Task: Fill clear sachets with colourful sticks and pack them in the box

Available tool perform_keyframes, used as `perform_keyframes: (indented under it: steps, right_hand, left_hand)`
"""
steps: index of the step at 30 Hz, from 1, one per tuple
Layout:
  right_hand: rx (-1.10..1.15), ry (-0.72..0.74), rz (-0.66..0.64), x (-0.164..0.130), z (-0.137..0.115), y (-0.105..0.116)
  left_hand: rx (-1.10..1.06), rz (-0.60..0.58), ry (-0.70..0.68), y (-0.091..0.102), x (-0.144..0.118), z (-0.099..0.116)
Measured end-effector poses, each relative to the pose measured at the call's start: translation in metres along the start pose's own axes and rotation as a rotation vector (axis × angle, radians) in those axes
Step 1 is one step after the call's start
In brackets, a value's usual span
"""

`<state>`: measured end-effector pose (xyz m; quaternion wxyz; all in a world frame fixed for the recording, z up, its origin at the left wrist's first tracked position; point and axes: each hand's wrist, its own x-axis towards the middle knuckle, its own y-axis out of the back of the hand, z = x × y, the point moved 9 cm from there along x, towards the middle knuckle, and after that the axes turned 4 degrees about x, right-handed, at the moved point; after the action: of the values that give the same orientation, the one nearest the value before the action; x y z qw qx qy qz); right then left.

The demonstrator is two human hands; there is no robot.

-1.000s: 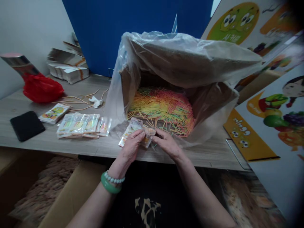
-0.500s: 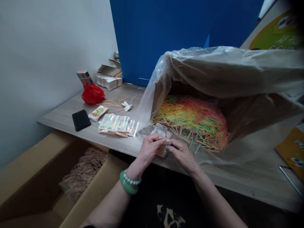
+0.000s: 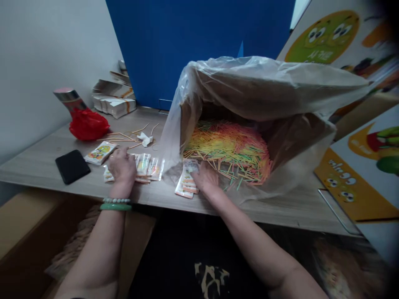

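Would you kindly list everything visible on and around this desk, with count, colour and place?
sticks: a heap, yellow, orange, pink, green; inside the box
box: one, brown, on its side, mid-desk
plastic liner: one, clear, draped over the box
filled packets: a row, clear, under the left hand
printed sachets: a small stack, white, beside the right hand
single packet: one, printed, left
phone: one, black, far left
red bag: one, back left
desk: one, pale wood
left hand: flat on the packet row
right hand: at the box mouth
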<state>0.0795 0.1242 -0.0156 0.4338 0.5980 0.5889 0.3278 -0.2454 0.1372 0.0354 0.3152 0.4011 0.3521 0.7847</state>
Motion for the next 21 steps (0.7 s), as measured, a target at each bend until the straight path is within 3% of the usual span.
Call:
perform_keyframes:
  steps: [3, 6, 10, 14, 18, 21]
  right_hand:
    - [0.064, -0.029, 0.032, 0.009, 0.007, -0.005]
    - [0.144, -0.066, 0.053, 0.012, 0.021, -0.005]
    - [0.096, -0.046, 0.063, 0.009, 0.03, 0.004]
    - [0.16, 0.155, 0.108, -0.005, 0.017, 0.023]
    - [0.421, 0.404, -0.001, -0.025, 0.004, 0.029]
    - [0.556, 0.487, -0.052, -0.037, 0.02, 0.039]
  left_hand:
    - [0.061, 0.12, -0.039, 0.015, -0.02, 0.013]
    - [-0.113, 0.12, -0.18, 0.019, -0.053, 0.044]
    - [-0.458, -0.119, -0.264, -0.008, -0.095, 0.086]
    - [-0.593, -0.313, -0.216, -0.039, -0.113, 0.115]
    - [-0.761, -0.479, -0.183, -0.05, -0.119, 0.142]
    - [-0.942, -0.598, -0.136, -0.046, -0.128, 0.157]
